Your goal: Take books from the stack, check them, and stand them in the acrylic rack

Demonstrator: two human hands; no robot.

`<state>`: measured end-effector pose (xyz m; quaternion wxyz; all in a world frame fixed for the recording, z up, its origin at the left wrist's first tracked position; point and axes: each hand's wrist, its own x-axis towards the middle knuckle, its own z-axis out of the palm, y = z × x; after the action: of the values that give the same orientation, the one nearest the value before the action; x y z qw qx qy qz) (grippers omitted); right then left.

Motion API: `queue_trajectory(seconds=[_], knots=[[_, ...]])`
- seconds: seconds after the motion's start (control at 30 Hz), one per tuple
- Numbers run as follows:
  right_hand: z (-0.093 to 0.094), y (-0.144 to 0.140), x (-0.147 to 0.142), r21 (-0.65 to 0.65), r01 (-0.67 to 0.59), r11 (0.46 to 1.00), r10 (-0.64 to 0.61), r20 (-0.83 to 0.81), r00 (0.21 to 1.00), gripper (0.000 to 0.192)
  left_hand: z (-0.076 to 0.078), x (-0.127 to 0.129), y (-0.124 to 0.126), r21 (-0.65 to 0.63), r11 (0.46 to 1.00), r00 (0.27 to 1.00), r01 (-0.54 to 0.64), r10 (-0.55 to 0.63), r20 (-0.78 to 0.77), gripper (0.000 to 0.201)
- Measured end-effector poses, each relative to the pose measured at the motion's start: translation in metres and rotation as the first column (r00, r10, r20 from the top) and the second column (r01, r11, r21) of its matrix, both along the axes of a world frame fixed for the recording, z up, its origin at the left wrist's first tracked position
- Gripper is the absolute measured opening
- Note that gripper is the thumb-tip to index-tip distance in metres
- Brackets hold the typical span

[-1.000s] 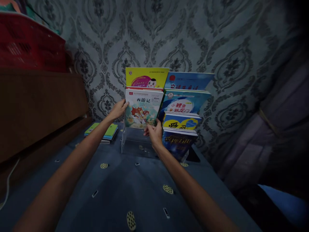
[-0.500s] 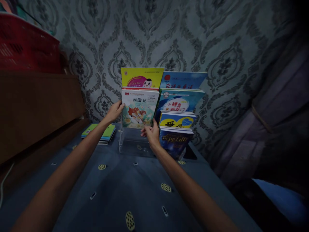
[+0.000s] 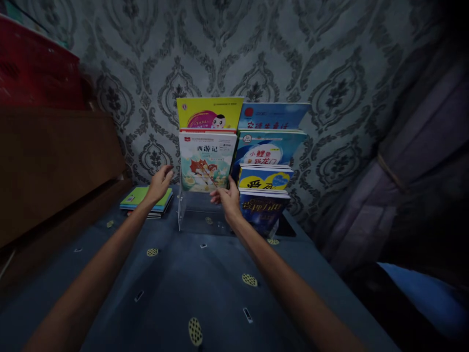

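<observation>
A white picture book stands upright in a clear acrylic book stand, in front of a yellow book. My right hand is at its lower right corner, thumb up by the right edge and fingers apart in front of the cover. Whether it presses on the book I cannot tell. My left hand is off the book's left side, fingers loosely stretched with nothing in them. Below and left of it lies a small stack of books with a green one on top.
Right of the white book stand blue books, a yellow-and-blue book and a dark blue book. A patterned blue cloth covers the table. At left is a brown wooden cabinet with a red basket; at right hangs a curtain.
My left hand has let go of the white book's left edge and moved left and slightly down. My right hand stays at the lower right corner. The view has shifted slightly.
</observation>
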<state>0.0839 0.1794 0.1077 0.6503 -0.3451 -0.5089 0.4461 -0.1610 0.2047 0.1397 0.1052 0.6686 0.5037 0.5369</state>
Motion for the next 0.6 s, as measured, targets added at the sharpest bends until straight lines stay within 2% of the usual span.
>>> queue_trajectory(seconds=[0.1,0.2,0.27,0.3,0.4,0.47,0.6], knots=[[-0.001,-0.001,-0.003,0.001,0.005,1.000,-0.005,0.012,1.000,0.100,-0.017,-0.007,-0.011,-0.039,0.999,0.999,-0.021,0.022,0.035,0.040],[-0.003,-0.001,-0.006,0.003,0.002,1.000,-0.002,0.034,0.999,0.100,-0.016,0.002,-0.028,-0.007,0.999,0.998,-0.041,0.041,0.038,0.040],[-0.005,0.000,-0.006,-0.002,-0.006,1.000,0.006,0.037,0.999,0.099,-0.004,0.021,-0.040,0.058,0.998,1.000,-0.005,0.005,-0.003,0.039],[-0.005,0.000,-0.006,-0.004,-0.009,1.000,0.009,0.040,0.999,0.099,0.004,0.036,-0.046,0.083,0.995,0.998,0.049,-0.046,-0.037,0.038],[-0.006,-0.001,-0.005,0.011,-0.011,1.000,0.010,0.061,0.998,0.097,0.032,0.089,-0.060,0.058,0.959,0.950,0.278,-0.266,-0.164,0.042],[-0.005,-0.007,-0.005,0.061,-0.002,0.998,-0.003,0.077,0.997,0.092,0.048,0.125,-0.063,0.030,0.925,0.900,0.379,-0.361,-0.246,0.047],[0.006,-0.034,0.004,0.171,-0.004,0.985,-0.021,0.144,0.989,0.067,0.068,0.176,-0.055,-0.010,0.910,0.876,0.415,-0.403,-0.264,0.059]])
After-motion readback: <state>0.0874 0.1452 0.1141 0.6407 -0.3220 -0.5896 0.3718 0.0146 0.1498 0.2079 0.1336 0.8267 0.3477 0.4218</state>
